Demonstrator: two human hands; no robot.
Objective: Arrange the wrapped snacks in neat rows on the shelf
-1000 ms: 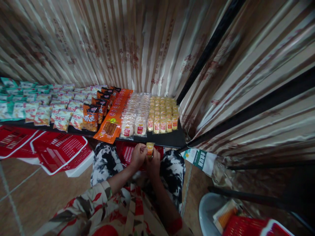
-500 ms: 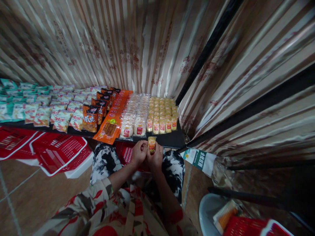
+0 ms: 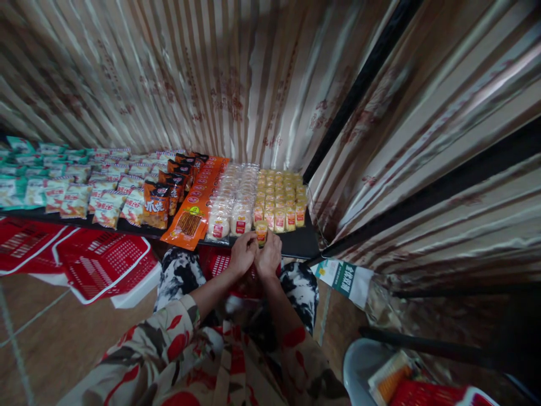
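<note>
A small yellow snack packet (image 3: 261, 233) with a red and orange label stands upright between my two hands, just over the front edge of the black shelf (image 3: 291, 243). My right hand (image 3: 269, 256) grips it from the right and below. The bent fingers of my left hand (image 3: 243, 255) close against its left side; their tips are partly hidden. Directly behind are rows of matching yellow packets (image 3: 279, 219). Left of these lie two columns of clear-wrapped round white snacks (image 3: 240, 220) with red labels.
Further left are a long orange bag (image 3: 192, 217), orange-black bags (image 3: 155, 206), white-and-red bags (image 3: 109, 210) and green bags (image 3: 12, 192). Red baskets (image 3: 105, 262) sit below. A dark pole (image 3: 359, 84) and striped curtain (image 3: 253, 73) stand behind; a grey basin (image 3: 359, 366) is lower right.
Both hands have moved slightly forward and up with the yellow packet, bringing it closer to the front row on the shelf. The camera view has shifted a little.
</note>
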